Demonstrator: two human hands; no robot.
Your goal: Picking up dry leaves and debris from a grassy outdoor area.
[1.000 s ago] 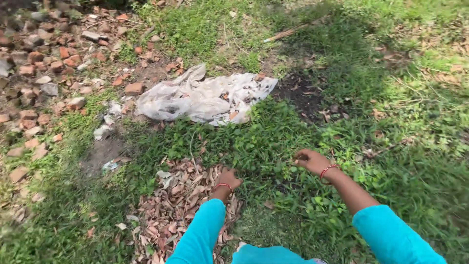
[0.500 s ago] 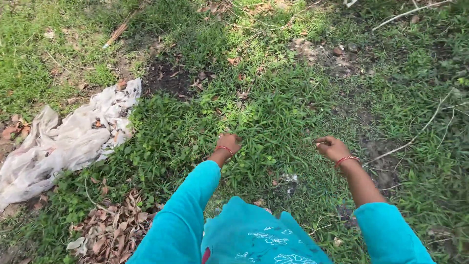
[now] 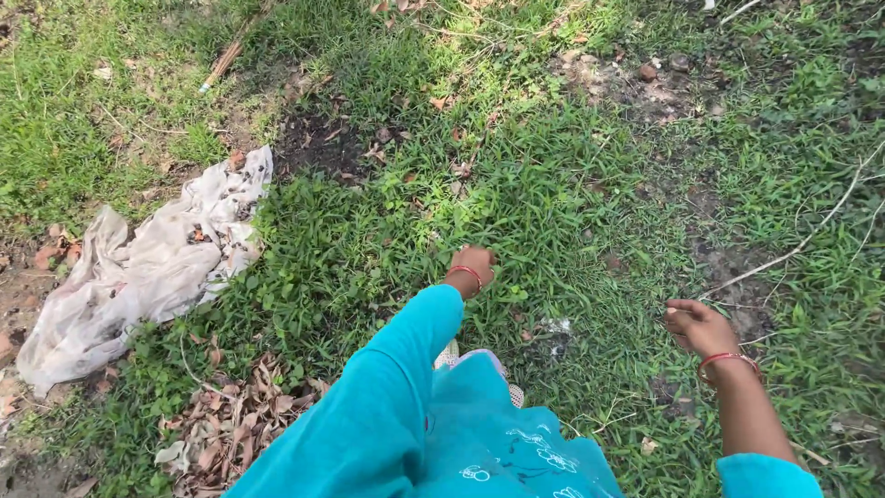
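Note:
My left hand (image 3: 472, 263) reaches forward and down into the green grass (image 3: 553, 203), back of the hand up, a red bangle on the wrist. Its fingers are buried among the blades, so I cannot tell whether they grip anything. My right hand (image 3: 693, 325) hovers just above the grass at the right. Its fingers are curled shut and nothing shows in them; it also wears a red bangle. Both arms are in turquoise sleeves (image 3: 387, 387).
A crumpled dirty white sheet (image 3: 138, 267) lies on the ground at the left. A heap of dry brown leaves (image 3: 221, 433) sits below it. Bare dark soil (image 3: 318, 143) shows beyond the grass; a thin twig (image 3: 811, 235) crosses at right and a stick (image 3: 230, 55) lies top left.
The view has swung right, away from the brick rubble and the leaf heap. My left hand moved off the leaves into the grass farther ahead; my right hand drew back lower right.

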